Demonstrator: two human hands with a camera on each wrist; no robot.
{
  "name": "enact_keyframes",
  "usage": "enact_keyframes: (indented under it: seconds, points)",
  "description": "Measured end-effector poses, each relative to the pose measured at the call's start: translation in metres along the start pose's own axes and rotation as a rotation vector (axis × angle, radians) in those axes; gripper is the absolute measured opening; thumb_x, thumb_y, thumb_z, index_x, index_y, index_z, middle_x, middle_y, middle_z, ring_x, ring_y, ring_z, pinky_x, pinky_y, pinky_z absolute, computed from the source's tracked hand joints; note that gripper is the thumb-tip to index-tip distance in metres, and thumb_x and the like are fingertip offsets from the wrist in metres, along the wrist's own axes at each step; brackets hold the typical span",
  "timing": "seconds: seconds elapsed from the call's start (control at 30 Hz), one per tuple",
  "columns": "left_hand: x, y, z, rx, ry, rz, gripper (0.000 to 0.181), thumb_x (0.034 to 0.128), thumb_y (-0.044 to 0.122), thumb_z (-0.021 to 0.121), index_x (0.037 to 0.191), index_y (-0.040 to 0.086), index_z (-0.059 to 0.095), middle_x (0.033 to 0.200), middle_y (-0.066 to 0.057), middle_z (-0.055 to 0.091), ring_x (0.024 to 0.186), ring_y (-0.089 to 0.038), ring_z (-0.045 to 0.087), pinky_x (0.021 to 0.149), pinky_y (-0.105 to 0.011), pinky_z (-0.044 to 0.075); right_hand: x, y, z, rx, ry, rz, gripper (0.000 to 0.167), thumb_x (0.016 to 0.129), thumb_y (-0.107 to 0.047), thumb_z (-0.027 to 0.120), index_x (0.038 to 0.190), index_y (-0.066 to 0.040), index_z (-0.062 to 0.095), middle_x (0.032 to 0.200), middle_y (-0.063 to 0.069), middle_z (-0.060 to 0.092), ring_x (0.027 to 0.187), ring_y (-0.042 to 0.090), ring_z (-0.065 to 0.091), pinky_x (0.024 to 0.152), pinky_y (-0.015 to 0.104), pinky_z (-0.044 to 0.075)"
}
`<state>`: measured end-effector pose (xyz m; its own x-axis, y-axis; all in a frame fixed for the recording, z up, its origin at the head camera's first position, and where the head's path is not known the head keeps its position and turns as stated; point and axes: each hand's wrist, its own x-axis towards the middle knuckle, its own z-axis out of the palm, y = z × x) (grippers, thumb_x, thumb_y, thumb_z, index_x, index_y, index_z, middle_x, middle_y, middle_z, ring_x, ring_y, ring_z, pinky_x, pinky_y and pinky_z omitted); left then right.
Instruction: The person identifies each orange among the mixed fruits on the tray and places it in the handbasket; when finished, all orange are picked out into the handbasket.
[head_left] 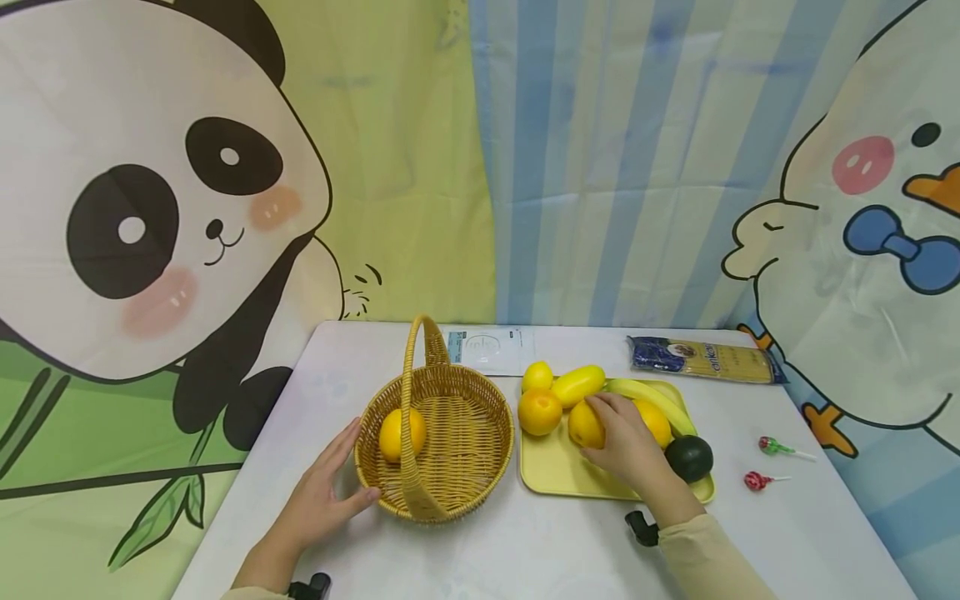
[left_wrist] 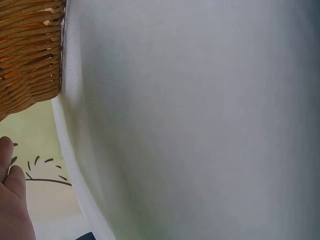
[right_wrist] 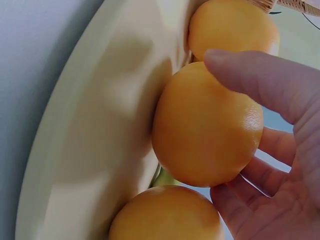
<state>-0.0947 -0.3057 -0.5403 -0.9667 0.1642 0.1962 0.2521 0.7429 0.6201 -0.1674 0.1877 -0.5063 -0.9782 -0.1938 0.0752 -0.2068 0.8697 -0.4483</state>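
My right hand [head_left: 626, 442] has thumb and fingers curled round an orange [right_wrist: 207, 125] on the yellow tray [head_left: 555, 479]. Another orange [head_left: 539, 412] lies to its left, and a third [head_left: 652, 421] is partly hidden behind the hand. A wicker basket [head_left: 465, 450] with a tall handle stands left of the tray, one orange [head_left: 392, 435] inside it. At the basket's left side rests my left hand [head_left: 318, 492], fingers extended and thumb spread near the rim. Only a few fingers [left_wrist: 17, 185] of that hand appear in the left wrist view.
Also on the tray are a lemon [head_left: 537, 375], a long yellow fruit [head_left: 577, 385], a banana [head_left: 648, 392] and a dark green avocado-like fruit [head_left: 689, 458]. Behind lie a flat white packet [head_left: 487, 348] and a pasta bag [head_left: 705, 358]. Two lollipops [head_left: 776, 447] lie at right.
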Motion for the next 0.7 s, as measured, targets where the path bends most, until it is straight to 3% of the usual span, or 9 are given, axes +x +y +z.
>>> enact_keyframes:
  seconds: [0.17,0.4,0.7]
  points:
    - [0.0001,0.0003,-0.0001,-0.005,-0.003,-0.005,0.106,0.0815,0.047,0.088,0.167,0.023,0.029,0.175,0.003,0.026,0.156,-0.041,0.033,0.118,-0.073,0.035,0.0001,0.0021,0.0028,-0.024,0.015,-0.015,0.084,0.078,-0.015,0.093,0.152,-0.004,0.052,0.155,0.018,0.049,0.145,0.042,0.044,0.121,0.063,0.04]
    - [0.0002,0.0015,-0.0006,-0.003,-0.002,0.001,0.106,0.0817,0.046,0.088,0.167,0.021,0.029,0.173,-0.007,0.03,0.156,-0.041,0.034,0.118,-0.072,0.036,0.002,0.0052,0.0065,-0.052,0.029,-0.022,0.085,0.078,-0.014,0.093,0.152,-0.005,0.051,0.155,0.018,0.049,0.144,0.042,0.045,0.121,0.062,0.041]
    - [-0.0003,0.0011,-0.0004,-0.006,0.0,0.003,0.106,0.0814,0.046,0.088,0.167,0.022,0.029,0.173,-0.007,0.03,0.156,-0.042,0.034,0.118,-0.072,0.036,0.0028,0.0062,0.0103,-0.087,0.055,-0.043,0.084,0.075,-0.014,0.095,0.148,-0.005,0.054,0.151,0.018,0.052,0.141,0.041,0.048,0.119,0.061,0.044]
